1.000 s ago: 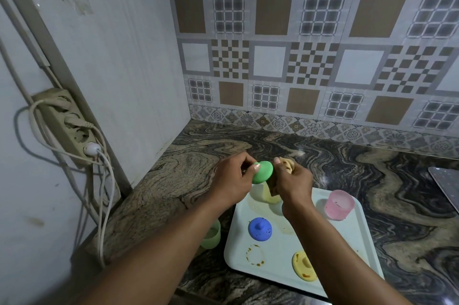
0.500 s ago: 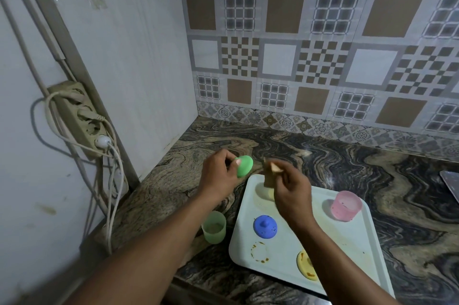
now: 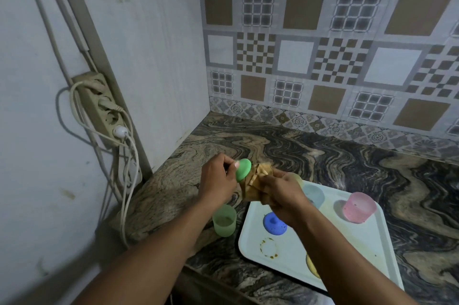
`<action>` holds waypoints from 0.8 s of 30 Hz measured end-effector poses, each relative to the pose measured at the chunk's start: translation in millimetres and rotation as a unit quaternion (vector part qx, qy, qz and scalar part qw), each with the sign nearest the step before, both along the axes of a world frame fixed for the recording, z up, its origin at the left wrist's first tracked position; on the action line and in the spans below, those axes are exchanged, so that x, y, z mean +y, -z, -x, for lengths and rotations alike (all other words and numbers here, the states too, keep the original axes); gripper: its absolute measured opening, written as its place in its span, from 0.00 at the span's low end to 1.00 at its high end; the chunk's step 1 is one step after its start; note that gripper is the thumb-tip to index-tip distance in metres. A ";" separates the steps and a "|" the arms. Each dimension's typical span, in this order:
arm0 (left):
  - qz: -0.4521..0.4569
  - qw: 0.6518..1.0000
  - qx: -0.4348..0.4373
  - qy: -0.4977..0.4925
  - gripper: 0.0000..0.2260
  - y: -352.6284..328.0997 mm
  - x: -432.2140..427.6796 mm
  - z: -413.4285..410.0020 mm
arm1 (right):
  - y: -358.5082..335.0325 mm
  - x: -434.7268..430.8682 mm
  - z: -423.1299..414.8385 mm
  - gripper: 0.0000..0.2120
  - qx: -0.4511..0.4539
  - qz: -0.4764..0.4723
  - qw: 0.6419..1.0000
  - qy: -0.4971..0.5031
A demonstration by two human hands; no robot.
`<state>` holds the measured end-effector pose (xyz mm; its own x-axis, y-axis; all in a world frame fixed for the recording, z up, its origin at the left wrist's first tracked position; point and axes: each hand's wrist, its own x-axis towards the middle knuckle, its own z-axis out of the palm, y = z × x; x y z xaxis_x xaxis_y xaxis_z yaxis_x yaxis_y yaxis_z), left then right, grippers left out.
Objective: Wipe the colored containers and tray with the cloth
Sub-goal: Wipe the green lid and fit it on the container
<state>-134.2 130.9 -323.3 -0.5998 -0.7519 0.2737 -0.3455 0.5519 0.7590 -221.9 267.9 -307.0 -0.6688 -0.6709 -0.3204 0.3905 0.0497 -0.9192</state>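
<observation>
On the far left, a power strip [image 3: 99, 108] with white cables hangs on the wall; it has no part in the work. Next, on the marble counter [image 3: 347, 155], the green cup [image 3: 224, 220] stands just beside the left edge of the tray, apart from it. Above it the left hand [image 3: 218, 180] is closed around the green lid [image 3: 243, 170], with the fingertips on its rim, and holds it in the air above the counter. The brown cloth [image 3: 255, 183] touches the right face of this lid, so I judge that the lid is being wiped now.

The right hand [image 3: 285, 195] is closed around the bunched cloth and presses it to the lid. Below it is the white tray [image 3: 298, 250], which carries the blue lid [image 3: 274, 223], a pale blue cup [image 3: 314, 195], the pink cup [image 3: 359, 207] and, partly hidden by the right arm, a yellow lid [image 3: 312, 266]. A brown ring stain [image 3: 268, 248] is on the tray, and the blue lid shows small spots.

So the task seems to be at an early stage: most containers and the tray surface are not yet clean, as far as I can see. Whether the green cup is already wiped, I cannot tell.
</observation>
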 end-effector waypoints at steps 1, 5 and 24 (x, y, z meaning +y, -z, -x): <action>0.000 1.000 -0.010 0.005 0.07 2.3 -4.0 -4.5 | 2.9 1.5 5.1 0.10 0.050 -0.035 0.998 -0.005; 0.013 0.996 -0.074 0.053 0.06 29.7 -13.9 -27.5 | 15.6 3.4 14.6 0.10 0.114 -0.110 0.987 0.023; 0.079 0.979 -0.141 0.127 0.06 89.6 -2.6 -62.4 | 57.5 8.0 -16.8 0.11 0.060 -0.107 0.992 0.005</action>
